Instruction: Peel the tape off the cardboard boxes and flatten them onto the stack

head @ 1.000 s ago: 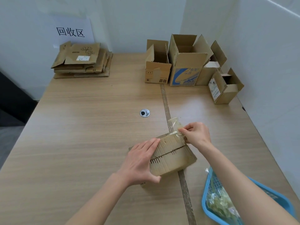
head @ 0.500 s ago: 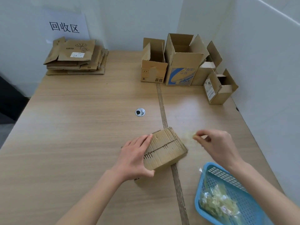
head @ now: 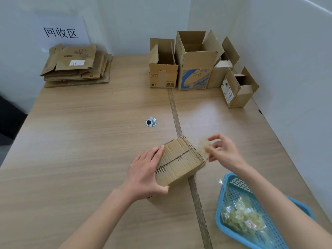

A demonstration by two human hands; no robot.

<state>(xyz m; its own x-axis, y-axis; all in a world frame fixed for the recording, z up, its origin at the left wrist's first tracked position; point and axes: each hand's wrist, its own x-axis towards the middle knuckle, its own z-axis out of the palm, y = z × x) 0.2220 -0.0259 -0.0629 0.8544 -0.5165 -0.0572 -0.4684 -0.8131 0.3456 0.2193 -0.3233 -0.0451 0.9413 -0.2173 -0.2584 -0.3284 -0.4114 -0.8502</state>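
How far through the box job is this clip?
Done: a stack of flattened boxes lies far left. In hand: left hand steadies a small box; right hand pinches peeled tape. Left: four open boxes stand at the back.

Light wood-grain table [head: 75, 141], dark seam strip [head: 173, 106] down middle, round metal cable hole [head: 150, 122]. Pale white walls [head: 136, 22] meet in corner. Paper sign [head: 61, 31] with black characters. Dark floor [head: 9, 121] at left.

Head view — forward, down, close
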